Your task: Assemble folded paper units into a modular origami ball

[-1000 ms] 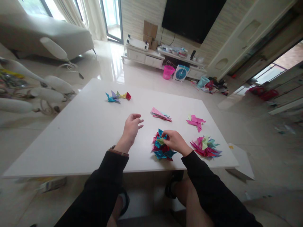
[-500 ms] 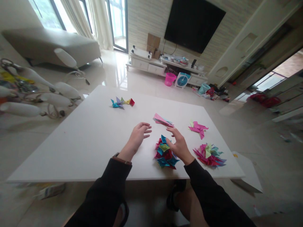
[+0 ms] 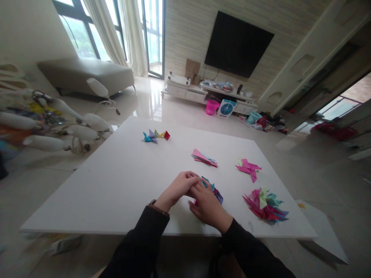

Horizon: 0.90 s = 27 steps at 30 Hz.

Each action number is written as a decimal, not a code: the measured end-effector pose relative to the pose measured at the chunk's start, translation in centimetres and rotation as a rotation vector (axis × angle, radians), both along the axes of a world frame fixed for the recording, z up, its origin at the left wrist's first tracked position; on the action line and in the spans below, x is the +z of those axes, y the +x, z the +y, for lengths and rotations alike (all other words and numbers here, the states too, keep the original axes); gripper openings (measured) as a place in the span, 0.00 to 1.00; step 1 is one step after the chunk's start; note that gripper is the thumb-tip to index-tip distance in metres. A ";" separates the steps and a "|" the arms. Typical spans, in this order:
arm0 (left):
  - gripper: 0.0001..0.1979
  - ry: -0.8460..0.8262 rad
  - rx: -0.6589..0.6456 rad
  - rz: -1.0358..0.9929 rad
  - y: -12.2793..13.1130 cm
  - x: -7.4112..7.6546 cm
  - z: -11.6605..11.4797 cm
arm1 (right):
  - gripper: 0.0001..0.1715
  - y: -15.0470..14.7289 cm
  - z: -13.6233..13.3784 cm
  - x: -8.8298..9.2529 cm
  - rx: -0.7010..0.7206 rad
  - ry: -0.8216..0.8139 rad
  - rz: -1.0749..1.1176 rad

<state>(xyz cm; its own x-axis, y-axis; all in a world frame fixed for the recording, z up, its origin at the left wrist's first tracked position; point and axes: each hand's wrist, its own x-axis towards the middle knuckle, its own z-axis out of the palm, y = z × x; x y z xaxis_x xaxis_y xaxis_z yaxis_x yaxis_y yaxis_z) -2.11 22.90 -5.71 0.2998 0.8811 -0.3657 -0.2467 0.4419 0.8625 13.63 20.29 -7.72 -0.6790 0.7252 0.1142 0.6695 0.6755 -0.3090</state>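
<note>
My right hand [image 3: 207, 202] lies over a cluster of folded paper pieces [image 3: 219, 196] in blue, red and purple, hiding most of it. Its fingers are stretched out, with the thumb apart. My left hand [image 3: 183, 186] meets it from the left, its fingers bent and overlapping my right fingers. Whatever lies between the left fingertips is hidden. Just beyond the hands is a fan of flat folded paper strips [image 3: 204, 158], mostly pink. To the right are a pink folded paper piece [image 3: 249, 168] and a heap of pointed folded papers [image 3: 263, 204].
The white table [image 3: 116, 185] carries a short row of colourful folded papers [image 3: 156, 136] at its far left. Chandelier arms with white shades [image 3: 46, 143] are at the left. Beyond the table stand a pink basket [image 3: 212, 107] and a low white cabinet [image 3: 185, 92].
Both hands have come together; they were apart on either side of the paper cluster. My right hand now covers most of the cluster. The view has tilted up a little.
</note>
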 end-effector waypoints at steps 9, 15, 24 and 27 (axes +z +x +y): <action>0.10 0.250 0.027 0.503 0.3 -1.0 0.5 | 0.41 -0.3 -0.4 -0.8 0.005 -0.030 -0.050; 0.08 0.376 0.051 0.752 0.1 -0.8 0.4 | 0.46 -0.6 -0.4 -1.0 0.023 -0.043 -0.073; 0.12 0.469 0.037 0.808 0.0 -0.6 0.2 | 0.51 -0.9 -0.5 -1.4 0.039 -0.022 -0.085; 0.12 0.514 0.031 0.811 -0.1 -0.5 0.2 | 0.51 -0.9 -0.6 -1.7 0.034 -0.007 -0.085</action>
